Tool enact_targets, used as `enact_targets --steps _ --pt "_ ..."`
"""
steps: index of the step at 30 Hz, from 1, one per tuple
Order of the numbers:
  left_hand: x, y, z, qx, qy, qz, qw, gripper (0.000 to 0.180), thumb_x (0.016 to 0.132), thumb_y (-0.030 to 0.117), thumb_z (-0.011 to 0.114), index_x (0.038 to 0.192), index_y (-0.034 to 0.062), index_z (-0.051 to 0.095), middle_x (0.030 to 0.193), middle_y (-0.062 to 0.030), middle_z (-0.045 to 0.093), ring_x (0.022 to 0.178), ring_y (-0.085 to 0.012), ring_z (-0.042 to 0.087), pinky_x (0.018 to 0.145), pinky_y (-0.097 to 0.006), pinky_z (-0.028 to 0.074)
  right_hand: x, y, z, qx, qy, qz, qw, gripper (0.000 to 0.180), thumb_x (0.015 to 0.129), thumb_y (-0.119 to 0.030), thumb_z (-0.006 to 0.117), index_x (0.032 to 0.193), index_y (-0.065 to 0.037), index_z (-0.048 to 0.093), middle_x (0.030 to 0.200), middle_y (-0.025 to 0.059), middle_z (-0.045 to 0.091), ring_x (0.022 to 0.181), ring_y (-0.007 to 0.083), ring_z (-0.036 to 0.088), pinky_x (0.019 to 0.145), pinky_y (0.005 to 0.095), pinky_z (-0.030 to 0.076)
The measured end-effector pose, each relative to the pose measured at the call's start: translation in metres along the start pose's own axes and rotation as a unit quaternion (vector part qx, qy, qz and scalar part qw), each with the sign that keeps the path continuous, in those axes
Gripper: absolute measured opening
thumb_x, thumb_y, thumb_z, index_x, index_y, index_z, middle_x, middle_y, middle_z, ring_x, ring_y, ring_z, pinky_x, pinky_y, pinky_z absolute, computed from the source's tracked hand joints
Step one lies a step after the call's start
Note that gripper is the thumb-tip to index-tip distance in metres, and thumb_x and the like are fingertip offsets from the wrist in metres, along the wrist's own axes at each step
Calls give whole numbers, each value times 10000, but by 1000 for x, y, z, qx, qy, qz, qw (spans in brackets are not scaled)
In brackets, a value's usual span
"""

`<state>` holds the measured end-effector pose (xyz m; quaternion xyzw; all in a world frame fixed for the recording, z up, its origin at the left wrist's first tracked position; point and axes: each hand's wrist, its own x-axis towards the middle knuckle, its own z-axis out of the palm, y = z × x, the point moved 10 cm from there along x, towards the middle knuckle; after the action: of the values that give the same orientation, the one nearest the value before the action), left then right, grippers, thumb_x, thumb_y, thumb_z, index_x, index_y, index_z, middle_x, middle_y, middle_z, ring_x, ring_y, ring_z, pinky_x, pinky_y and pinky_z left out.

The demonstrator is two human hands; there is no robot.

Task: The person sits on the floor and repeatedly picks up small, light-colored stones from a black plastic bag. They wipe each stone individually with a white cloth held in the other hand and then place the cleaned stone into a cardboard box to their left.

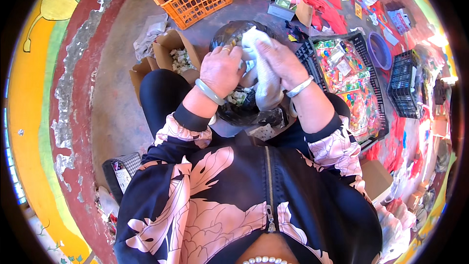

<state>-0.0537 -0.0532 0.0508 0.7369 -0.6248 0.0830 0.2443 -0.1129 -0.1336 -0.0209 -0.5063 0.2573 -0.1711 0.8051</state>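
Above an open black plastic bag (pixel 224 35), I hold a limp white bundle (pixel 268 80), cloth or thin plastic; which, I cannot tell. My right hand (pixel 284 62) wraps round its upper part, and its lower end hangs down. My left hand (pixel 222 71) is beside it with fingers curled; what they grip is hidden. Small white-and-green packets (pixel 238 97) show inside the black bag below my hands. The bag sits between my knees.
An open cardboard box (pixel 198 51) of similar packets stands left of the bag. At right, a black crate (pixel 305 51) holds colourful packaged goods. A purple basin (pixel 380 51) and another black crate (pixel 404 85) lie beyond. An orange crate (pixel 195 12) stands at the back.
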Motion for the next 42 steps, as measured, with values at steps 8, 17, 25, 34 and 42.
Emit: enact_targets --steps 8,17,25,34,42 --pt "-29 -45 54 -619 -42 -302 724 249 760 50 623 991 14 538 778 -54 602 611 -138 558 558 -231 448 6 5 -2 -47 41 -35 997 305 798 -194 625 1014 15 570 860 57 612 732 97 562 668 234 458" --pt "-31 -40 50 -609 -11 -291 738 261 740 -13 647 988 7 566 797 -12 578 670 -63 522 611 -192 441 14 -3 -10 -129 79 -129 980 267 848 -146 500 1055 15 549 894 76 611 784 114 572 709 257 463" --pt "-31 -44 34 -590 81 -250 763 243 720 -43 648 948 15 586 826 7 554 753 -63 520 658 -195 439 10 6 -2 116 26 7 993 347 839 -271 580 1068 -14 542 934 63 600 834 127 565 742 259 456" --pt "-22 -20 20 -398 61 -215 890 284 680 -5 617 958 14 565 833 -47 587 754 -108 534 683 -239 440 6 1 -6 -156 100 -131 974 366 779 -303 629 917 35 598 778 126 631 709 167 596 671 279 464" --pt "-24 -7 5 -248 24 -64 966 280 676 19 631 945 41 559 902 -138 589 847 -311 565 733 -341 458 10 24 -21 -139 165 3 977 351 822 -303 560 840 44 610 692 105 609 586 161 565 571 287 446"
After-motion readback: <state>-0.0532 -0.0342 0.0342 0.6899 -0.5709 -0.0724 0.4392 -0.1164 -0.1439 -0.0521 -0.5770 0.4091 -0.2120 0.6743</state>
